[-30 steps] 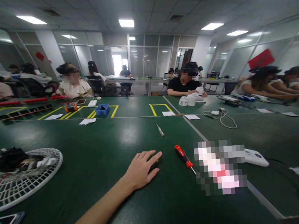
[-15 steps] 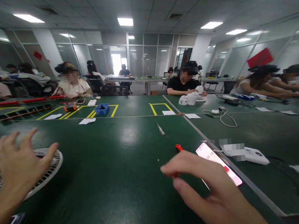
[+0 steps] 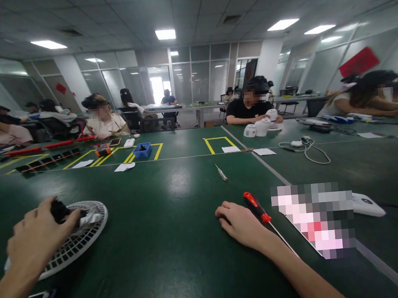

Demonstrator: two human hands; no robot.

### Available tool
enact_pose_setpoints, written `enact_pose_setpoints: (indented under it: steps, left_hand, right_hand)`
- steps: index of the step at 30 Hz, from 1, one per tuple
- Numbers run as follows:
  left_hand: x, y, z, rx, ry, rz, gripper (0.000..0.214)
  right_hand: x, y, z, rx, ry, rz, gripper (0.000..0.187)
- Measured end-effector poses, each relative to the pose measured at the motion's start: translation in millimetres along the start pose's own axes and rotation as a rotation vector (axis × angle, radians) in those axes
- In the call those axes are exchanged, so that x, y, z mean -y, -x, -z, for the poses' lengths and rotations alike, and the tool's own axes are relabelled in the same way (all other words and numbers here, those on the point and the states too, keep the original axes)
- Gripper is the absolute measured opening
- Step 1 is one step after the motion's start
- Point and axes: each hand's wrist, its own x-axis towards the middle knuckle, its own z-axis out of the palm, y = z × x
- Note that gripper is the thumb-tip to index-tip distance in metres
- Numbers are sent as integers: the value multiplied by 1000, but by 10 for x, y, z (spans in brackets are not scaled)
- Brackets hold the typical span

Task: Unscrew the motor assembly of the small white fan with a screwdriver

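The green worktop [image 3: 165, 243] fronts a glass-walled room, its blue bin [image 3: 140, 154] containing something dark. A black part [image 3: 58, 210] sits on the white grille [image 3: 88, 233] at left, the left hand [image 3: 36, 235] cupped over it, hiding whether its grip is closed; the right hand [image 3: 241, 223] curls near a screwdriver [image 3: 255, 204], its grip likewise unclear, and pixelation obscures a bright device [image 3: 311, 225].

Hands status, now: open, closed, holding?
Left hand: curved over the black part on the white grille; grip unclear.
Right hand: loosely curled beside the screwdriver; whether holding anything small, cannot tell.
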Motion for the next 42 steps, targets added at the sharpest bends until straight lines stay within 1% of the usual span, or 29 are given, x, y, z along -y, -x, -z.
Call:
enact_pose_setpoints:
  steps: [1, 2, 3, 6, 9, 12, 14, 16, 20, 22, 24, 27, 31, 36, 42]
  left_hand:
    - [-136, 26, 34, 37, -65, 78, 88]
    - [-282, 53, 67, 73, -91, 84, 84]
    - [-433, 80, 94, 93, -101, 57, 80]
    - [-874, 169, 107, 84, -74, -44, 71]
    - [-1275, 273, 21, 101, -32, -170, 69]
    - [-1656, 389, -92, 54, -2, -284, 64]
    - [-1900, 468, -147, 55, 59, -365, 63]
    - [-2124, 545, -183, 64, 164, -433, 64]
    - [-2463, 668, -235, 119, 399, -559, 71]
    - [-2573, 714, -272, 152, 492, -609, 74]
    - [-2655, 762, -320, 159, 569, -645, 69]
    - [-2755, 843, -401, 140, 672, -654, 58]
    - [-2857, 939, -507, 97, 805, -647, 52]
    - [-2888, 993, -642, -5, 840, -656, 51]
    - [-2835, 1030, -747, -135, 840, -702, 49]
  right_hand:
    - [-10, -4, -14, 9, 6, 3, 22]
    - [-19, -7, -23, 12, 14, 5, 22]
    - [-28, -9, -30, 10, 22, 6, 22]
    - [-47, -15, -42, 3, 28, 4, 22]
    - [-54, -17, -35, -10, -1, -15, 21]
    - [-61, -16, -6, -45, -49, -39, 21]
    - [-76, -14, 20, -100, -91, -54, 21]
    - [-103, -14, 43, -183, -138, -68, 21]
    - [-184, -16, 58, -384, -248, -136, 19]
    - [-216, -13, 56, -460, -316, -177, 17]
    - [-230, -6, 60, -508, -368, -202, 15]
    - [-224, 5, 82, -573, -422, -226, 15]
    - [-208, 15, 118, -675, -501, -240, 14]
    - [-176, 28, 116, -762, -562, -216, 16]
    - [-82, 39, 54, -816, -541, -103, 14]
